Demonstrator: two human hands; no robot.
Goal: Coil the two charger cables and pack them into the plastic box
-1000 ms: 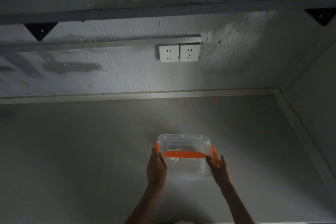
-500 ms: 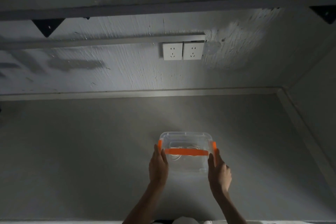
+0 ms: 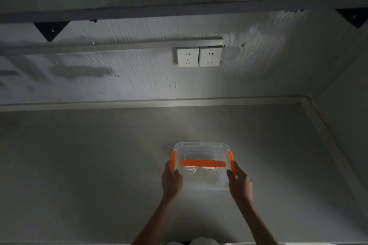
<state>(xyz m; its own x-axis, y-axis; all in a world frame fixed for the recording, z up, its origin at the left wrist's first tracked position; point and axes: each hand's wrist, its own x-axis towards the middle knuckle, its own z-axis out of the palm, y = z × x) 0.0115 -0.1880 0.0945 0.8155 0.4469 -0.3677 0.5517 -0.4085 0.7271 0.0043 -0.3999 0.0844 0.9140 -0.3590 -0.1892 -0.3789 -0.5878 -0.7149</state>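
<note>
Head view: cables (image 3: 191, 169) dim inside box (image 3: 201, 146).

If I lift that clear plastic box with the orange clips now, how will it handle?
Probably light: the clear plastic box holds only white coiled cables. Its smooth walls may be slippery, so grip near the orange side clips. Thin plastic could flex; the loose cables may slide if it tilts.

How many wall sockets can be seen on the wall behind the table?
2. The left socket and the right socket sit side by side on the wall, above and behind the plastic box. None other shows; the dark edges could hide more.
</note>
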